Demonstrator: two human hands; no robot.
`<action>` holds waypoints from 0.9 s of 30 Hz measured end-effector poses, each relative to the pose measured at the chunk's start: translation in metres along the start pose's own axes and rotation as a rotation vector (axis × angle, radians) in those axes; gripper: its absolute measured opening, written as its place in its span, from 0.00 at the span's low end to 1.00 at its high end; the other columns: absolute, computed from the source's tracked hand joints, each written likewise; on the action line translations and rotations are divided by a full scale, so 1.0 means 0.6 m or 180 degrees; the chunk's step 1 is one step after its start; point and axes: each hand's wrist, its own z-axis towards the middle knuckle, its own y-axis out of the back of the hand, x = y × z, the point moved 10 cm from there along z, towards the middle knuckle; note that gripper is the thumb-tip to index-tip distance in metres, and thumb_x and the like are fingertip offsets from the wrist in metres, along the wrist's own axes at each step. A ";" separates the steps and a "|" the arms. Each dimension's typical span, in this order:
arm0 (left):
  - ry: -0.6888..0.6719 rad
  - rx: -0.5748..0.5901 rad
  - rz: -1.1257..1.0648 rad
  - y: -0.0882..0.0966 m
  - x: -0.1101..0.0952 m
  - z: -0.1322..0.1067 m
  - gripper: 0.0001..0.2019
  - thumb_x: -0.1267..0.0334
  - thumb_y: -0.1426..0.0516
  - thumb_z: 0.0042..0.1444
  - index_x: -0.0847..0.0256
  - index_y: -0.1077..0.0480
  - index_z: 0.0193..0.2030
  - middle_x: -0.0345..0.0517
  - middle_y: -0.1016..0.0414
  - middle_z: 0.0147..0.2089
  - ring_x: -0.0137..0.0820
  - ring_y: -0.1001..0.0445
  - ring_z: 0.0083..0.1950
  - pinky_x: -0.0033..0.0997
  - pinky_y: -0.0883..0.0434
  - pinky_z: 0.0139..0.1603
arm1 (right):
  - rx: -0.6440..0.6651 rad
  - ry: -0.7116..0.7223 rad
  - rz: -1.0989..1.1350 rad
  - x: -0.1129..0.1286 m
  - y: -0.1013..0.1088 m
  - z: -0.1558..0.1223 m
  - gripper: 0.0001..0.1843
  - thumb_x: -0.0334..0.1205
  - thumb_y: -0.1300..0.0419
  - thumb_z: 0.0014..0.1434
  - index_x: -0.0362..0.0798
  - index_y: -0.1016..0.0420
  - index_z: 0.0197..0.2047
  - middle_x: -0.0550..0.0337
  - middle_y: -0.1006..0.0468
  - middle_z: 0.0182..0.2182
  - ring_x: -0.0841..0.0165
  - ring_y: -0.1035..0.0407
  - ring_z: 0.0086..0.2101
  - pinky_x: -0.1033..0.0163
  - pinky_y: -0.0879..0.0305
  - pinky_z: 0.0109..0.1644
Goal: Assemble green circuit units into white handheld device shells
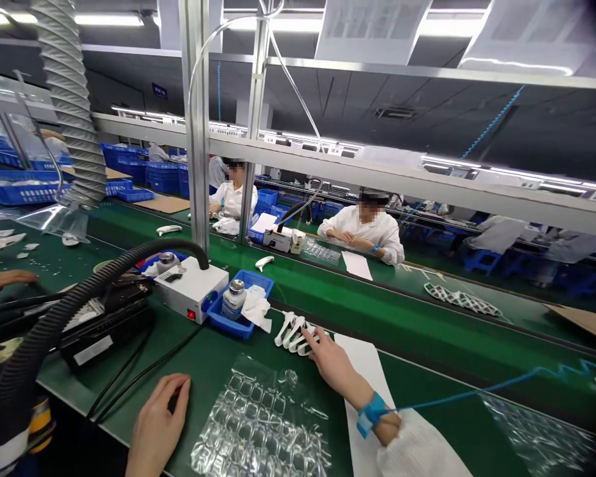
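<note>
Several white curved plastic parts lie side by side in a row on the green bench. At the right end of that row is my right hand, its thumb and fingers around the nearest white curved part; the exact grip is partly hidden. A blue wrist strap with a coiled cord is on my right wrist. My left hand rests at the bench's front edge, loosely curled with a gap beside the thumb, holding nothing visible. Between my hands lies a clear plastic blister sheet. A white paper sheet lies under my right forearm.
A blue tray holds a bottle and white tissue. Beside it stand a white box and a black hose. Beyond runs a green conveyor. Another person's hand is at left; co-workers sit opposite.
</note>
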 end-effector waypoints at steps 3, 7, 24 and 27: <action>0.0019 0.0011 -0.0083 0.001 -0.001 -0.002 0.17 0.46 0.50 0.58 0.55 0.27 0.39 0.47 0.25 0.46 0.33 0.22 0.38 0.24 0.28 0.28 | -0.0025 0.0033 0.0048 0.003 -0.003 0.010 0.31 0.27 0.45 0.59 0.55 0.41 0.63 0.46 0.34 0.52 0.56 0.30 0.45 0.62 0.29 0.36; -0.0048 -0.0069 -0.0116 0.007 -0.011 -0.005 0.17 0.47 0.51 0.59 0.55 0.28 0.39 0.46 0.26 0.46 0.33 0.23 0.39 0.26 0.28 0.32 | -0.0079 0.0155 0.0166 0.007 -0.005 0.024 0.32 0.26 0.48 0.59 0.56 0.42 0.65 0.47 0.35 0.54 0.56 0.33 0.50 0.60 0.28 0.42; -0.0235 -0.0262 -0.0078 0.021 -0.031 -0.009 0.15 0.51 0.51 0.61 0.56 0.28 0.38 0.46 0.24 0.43 0.34 0.23 0.39 0.28 0.28 0.34 | -0.0085 0.0276 0.0609 0.016 -0.019 0.012 0.34 0.28 0.52 0.60 0.51 0.49 0.68 0.50 0.44 0.65 0.56 0.39 0.59 0.52 0.34 0.57; -0.0217 -0.0205 -0.0119 0.020 -0.031 -0.007 0.15 0.51 0.52 0.61 0.57 0.28 0.38 0.46 0.25 0.43 0.34 0.23 0.39 0.28 0.28 0.34 | -0.0100 0.0145 0.0679 0.004 -0.004 -0.002 0.28 0.32 0.52 0.62 0.51 0.44 0.65 0.47 0.44 0.64 0.54 0.34 0.54 0.50 0.31 0.52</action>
